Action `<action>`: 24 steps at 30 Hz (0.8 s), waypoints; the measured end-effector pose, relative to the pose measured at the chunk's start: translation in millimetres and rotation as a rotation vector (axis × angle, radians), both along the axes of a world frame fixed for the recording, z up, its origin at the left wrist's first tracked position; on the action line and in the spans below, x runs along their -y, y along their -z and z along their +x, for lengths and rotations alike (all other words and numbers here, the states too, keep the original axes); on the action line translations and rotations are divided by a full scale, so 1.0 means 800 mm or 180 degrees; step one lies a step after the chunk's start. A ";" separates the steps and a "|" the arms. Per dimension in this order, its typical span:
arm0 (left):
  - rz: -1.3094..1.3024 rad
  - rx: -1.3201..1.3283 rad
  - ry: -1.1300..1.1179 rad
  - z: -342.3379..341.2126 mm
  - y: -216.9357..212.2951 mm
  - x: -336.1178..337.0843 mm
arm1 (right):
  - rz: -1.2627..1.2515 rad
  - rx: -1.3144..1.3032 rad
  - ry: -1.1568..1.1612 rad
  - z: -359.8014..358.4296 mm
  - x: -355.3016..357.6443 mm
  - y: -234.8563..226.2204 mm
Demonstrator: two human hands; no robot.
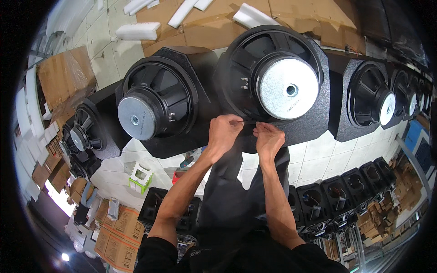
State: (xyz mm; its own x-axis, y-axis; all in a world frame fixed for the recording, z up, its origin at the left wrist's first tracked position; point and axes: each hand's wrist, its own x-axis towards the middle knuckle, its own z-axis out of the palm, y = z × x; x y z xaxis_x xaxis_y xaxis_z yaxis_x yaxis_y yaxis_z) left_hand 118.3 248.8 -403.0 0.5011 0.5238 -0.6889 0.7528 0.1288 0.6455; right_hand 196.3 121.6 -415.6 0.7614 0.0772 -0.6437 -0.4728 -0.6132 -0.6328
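Note:
In front of me a large black loudspeaker driver (237, 81) with a round silver magnet (284, 86) lies magnet up on a black textured speaker cabinet (309, 119). At the near edge of its rim, my left hand (223, 134) is closed in a pinch, thumb and fingertips together. Close by on the right, my right hand (269, 141) pinches at the same edge, a short gap from the left. Whatever is between the fingertips is too small and dark to make out. Left of my hands, a second black driver (157, 95) rests on another cabinet (200, 68).
More cabinets with drivers run on to the right (371, 95) and left (91, 132). Cardboard (200, 38) and white foam strips (136, 32) lie beyond. Behind me stand open black cabinets (314, 200), a green-and-white stool (141, 177) and cartons (120, 236). A person (84, 207) is at far left.

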 end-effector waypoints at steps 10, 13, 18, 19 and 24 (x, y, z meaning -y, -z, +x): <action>0.0336 0.0043 0.0245 0.019 0.003 -0.011 | -0.0133 -0.0053 0.0051 -0.007 -0.018 -0.005; 0.0429 0.0033 0.0275 0.021 0.006 -0.011 | 0.0022 -0.0128 0.0147 -0.009 -0.021 -0.006; 0.0639 0.0073 0.0115 0.019 0.011 0.000 | -0.0053 -0.0038 -0.0069 -0.011 -0.019 -0.003; 0.0648 0.0125 0.0040 0.016 0.014 0.003 | -0.0065 -0.0036 -0.0105 -0.012 -0.019 -0.001; 0.0915 0.0138 -0.0170 0.017 0.014 0.004 | -0.0007 0.0040 0.0081 -0.017 -0.020 0.001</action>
State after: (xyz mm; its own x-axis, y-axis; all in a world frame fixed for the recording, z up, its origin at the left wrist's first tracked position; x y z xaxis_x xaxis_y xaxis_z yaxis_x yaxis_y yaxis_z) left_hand 131.6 245.6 -414.2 0.4933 0.7207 -0.4870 0.7208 -0.0252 0.6927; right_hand 182.3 137.7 -416.2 0.7711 0.0562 -0.6342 -0.4804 -0.6024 -0.6374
